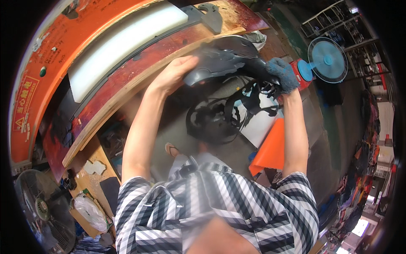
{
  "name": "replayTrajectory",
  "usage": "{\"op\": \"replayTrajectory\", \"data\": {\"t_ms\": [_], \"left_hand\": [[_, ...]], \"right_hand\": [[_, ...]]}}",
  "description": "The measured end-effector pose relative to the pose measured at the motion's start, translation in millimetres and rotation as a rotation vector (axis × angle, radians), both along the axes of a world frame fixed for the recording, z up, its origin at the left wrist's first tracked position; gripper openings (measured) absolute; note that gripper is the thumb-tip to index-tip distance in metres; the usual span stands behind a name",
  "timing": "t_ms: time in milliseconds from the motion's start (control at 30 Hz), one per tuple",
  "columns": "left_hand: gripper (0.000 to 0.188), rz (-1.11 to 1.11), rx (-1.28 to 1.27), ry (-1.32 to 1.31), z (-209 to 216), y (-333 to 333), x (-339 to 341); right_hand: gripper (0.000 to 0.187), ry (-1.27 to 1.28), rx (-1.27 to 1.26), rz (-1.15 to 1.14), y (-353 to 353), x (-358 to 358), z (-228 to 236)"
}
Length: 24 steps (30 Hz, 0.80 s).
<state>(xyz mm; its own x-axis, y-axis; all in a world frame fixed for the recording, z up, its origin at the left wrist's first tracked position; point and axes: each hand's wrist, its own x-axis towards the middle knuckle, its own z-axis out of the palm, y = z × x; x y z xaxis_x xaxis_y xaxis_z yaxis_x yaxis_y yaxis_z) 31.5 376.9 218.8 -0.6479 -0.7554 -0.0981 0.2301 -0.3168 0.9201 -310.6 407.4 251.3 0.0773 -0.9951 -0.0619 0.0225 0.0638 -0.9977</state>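
Both my arms reach forward, with a floppy, shiny black sheet (226,63) stretched between my hands near the bench edge. My bare left hand (175,75) grips its left end, fingertips hidden beneath it. My right hand (282,76), in a blue-grey knit glove, closes on the right end. Below the sheet hang or lie black scraps with cut-out holes (213,120); whether they join the held sheet I cannot tell. A dark flat cut piece with a hooked outline (211,17) rests on the bench's far end.
Left and ahead runs a worn red wooden bench (139,70) carrying a thick white slab (127,46), beside an orange machine frame (63,55). A blue fan (327,59) stands at right, another fan (42,207) at lower left. An orange sheet (270,146) lies near my right forearm.
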Motion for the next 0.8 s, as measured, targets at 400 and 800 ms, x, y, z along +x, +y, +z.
{"op": "replayTrajectory", "data": {"t_ms": [400,800], "left_hand": [[0.034,0.092,-0.053,0.001,-8.1,20.0,-3.7],[0.024,0.141,0.201,0.138,-58.5,44.6,-31.5]], "right_hand": [[0.032,1.193,-0.176,0.149,-0.6,18.3,-27.2],[0.053,0.866,-0.436,-0.135,47.4,146.8,-57.9]]}}
